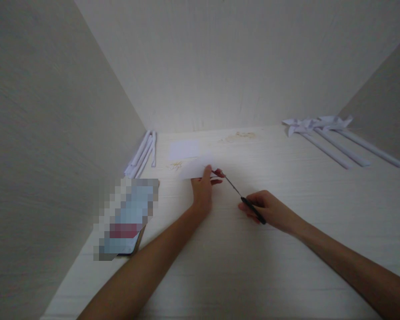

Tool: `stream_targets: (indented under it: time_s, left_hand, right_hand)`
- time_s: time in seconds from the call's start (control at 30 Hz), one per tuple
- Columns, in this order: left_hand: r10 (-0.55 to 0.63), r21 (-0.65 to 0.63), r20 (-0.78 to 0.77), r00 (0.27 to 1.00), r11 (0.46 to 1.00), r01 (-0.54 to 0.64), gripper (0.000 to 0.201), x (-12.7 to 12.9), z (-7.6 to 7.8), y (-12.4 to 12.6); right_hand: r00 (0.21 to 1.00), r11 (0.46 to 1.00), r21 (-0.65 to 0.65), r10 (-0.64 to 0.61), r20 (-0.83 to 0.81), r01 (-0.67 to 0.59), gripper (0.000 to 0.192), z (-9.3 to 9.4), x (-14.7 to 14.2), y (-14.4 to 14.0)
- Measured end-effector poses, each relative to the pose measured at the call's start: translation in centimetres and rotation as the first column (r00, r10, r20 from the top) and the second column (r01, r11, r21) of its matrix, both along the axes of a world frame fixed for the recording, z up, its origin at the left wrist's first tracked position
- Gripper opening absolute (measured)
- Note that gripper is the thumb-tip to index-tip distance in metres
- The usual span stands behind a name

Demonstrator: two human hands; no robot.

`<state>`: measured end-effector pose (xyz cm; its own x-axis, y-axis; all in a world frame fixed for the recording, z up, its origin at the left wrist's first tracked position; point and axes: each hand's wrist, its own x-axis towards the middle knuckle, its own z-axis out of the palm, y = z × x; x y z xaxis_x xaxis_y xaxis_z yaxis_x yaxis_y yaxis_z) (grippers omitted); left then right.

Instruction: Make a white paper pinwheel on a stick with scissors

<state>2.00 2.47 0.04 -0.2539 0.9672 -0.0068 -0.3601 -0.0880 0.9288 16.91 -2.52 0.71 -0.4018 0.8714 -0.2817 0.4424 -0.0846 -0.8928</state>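
Note:
My left hand (202, 193) pinches a white piece of paper (196, 168) between thumb and fingers, holding it up over the table. In my right hand (266, 208) are scissors (251, 209) with black handles, seen nearly edge-on. Their thin metal blades point up and left, with the tips close to my left fingertips and the paper's right side. Whether the blades touch the paper I cannot tell. Behind the held piece, another white paper rectangle (184, 150) lies flat on the table.
White rolled paper tubes (143, 153) lie at the left by the wall, with a phone (130, 218), partly blurred, nearer me. Several paper pinwheels (315, 124) on rolled sticks lie at the right. Thin yellowish bits (176, 166) and tan strands (243, 135) lie further back. Walls enclose the table.

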Motion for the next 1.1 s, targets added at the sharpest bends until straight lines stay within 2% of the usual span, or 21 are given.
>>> stream_targets:
  time_s: [0.37, 1.1]
  left_hand:
    - [-0.045, 0.005, -0.023, 0.999, 0.999, 0.046, 0.018, 0.14, 0.07, -0.07]
    - [-0.040, -0.010, -0.031, 0.999, 0.999, 0.040, 0.019, 0.11, 0.13, -0.14]
  right_hand:
    - [0.999, 1.000, 0.010, 0.007, 0.048, -0.007, 0.040, -0.06, 0.05, 0.00]
    - [0.998, 0.999, 0.038, 0.000, 0.067, -0.003, 0.041, 0.16, -0.04, -0.02]
